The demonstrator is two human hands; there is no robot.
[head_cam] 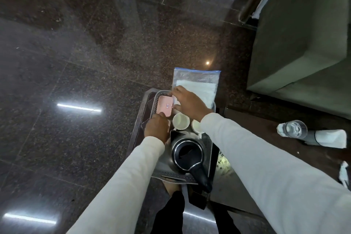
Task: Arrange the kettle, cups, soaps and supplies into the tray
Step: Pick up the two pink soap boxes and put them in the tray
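A grey tray [139,133] lies below me, seen from above. In its far left corner sits a pink soap packet [164,106]. My left hand [157,127] touches the packet's near end and my right hand [188,103] pinches its far right edge. Two white cups [181,121] [196,126] stand side by side behind a steel kettle [187,153] with a black lid and handle. A clear plastic bag with a white cloth [199,85] leans over the tray's far right edge, under my right hand.
An upturned glass [292,129] and a white wrapped roll [328,137] lie on the brown surface at right. A grey upholstered seat [303,34] stands at the far right. Dark polished stone floor spreads to the left and ahead.
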